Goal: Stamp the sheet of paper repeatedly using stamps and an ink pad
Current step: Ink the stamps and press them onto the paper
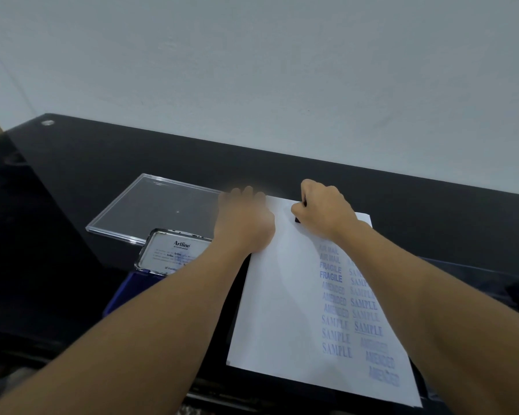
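Fingers (307, 190) of the right hand (327, 211) were curled tight round a small dark stamp (297, 219), of which only slivers showed below the thumb. The stamp sat at the far end of the white sheet of paper (282, 295), over bare paper beyond the columns of blue imprints (339, 295). Contact with the sheet could not be confirmed.

The left hand (244, 220) lay at the sheet's far left corner. It was blurred, so the set of its fingers could not be told.

Judgement: the step in hand was an impression. It called for a square, even press without rocking, a straight lift, and the sheet pinned against sliding. Several imprints were faint, which suggested re-inking at the open blue ink pad (120, 298), near the left forearm on the glossy black worktop (72, 205).
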Motion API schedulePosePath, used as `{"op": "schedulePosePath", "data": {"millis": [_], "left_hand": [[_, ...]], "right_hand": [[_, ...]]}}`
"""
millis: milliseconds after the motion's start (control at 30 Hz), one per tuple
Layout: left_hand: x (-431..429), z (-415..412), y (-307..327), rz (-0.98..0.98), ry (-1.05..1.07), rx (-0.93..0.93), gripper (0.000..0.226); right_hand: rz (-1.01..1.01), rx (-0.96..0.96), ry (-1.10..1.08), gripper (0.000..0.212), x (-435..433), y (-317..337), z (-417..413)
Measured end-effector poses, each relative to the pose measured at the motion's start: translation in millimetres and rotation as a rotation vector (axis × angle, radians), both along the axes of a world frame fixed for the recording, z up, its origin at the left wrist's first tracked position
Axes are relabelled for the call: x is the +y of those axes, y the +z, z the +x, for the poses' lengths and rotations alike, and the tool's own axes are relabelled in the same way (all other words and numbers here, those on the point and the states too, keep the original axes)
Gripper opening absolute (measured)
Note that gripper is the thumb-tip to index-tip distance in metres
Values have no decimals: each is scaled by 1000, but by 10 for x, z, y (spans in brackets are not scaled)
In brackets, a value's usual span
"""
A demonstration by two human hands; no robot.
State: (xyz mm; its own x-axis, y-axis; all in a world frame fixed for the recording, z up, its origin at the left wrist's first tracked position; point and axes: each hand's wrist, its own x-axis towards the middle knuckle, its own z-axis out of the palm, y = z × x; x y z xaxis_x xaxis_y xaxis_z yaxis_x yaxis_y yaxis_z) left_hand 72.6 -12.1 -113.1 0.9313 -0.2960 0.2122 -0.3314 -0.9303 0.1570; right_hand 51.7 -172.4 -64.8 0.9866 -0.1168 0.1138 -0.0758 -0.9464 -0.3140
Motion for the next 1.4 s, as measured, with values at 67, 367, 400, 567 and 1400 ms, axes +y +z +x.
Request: {"op": "schedulePosePath", "data": {"millis": [67, 367, 400, 567, 1400], "left_hand": [[1, 0, 2, -6, 0, 7, 37], [-6, 11, -1, -11, 3, 15, 38], [-6, 13, -6, -10, 2, 11, 38], [-3, 5, -1, -12, 1, 6, 37], [1, 58, -28, -36, -12, 30, 38]], "right_hand": [[-6, 4, -6, 19, 2, 7, 17], [-39, -65, -13, 17, 27, -59, -117], [-37, -64, -15, 17, 31, -58, -112], [-12, -31, -29, 17, 29, -25, -61], [-2, -75, 12, 16, -100, 590, -209]]}}
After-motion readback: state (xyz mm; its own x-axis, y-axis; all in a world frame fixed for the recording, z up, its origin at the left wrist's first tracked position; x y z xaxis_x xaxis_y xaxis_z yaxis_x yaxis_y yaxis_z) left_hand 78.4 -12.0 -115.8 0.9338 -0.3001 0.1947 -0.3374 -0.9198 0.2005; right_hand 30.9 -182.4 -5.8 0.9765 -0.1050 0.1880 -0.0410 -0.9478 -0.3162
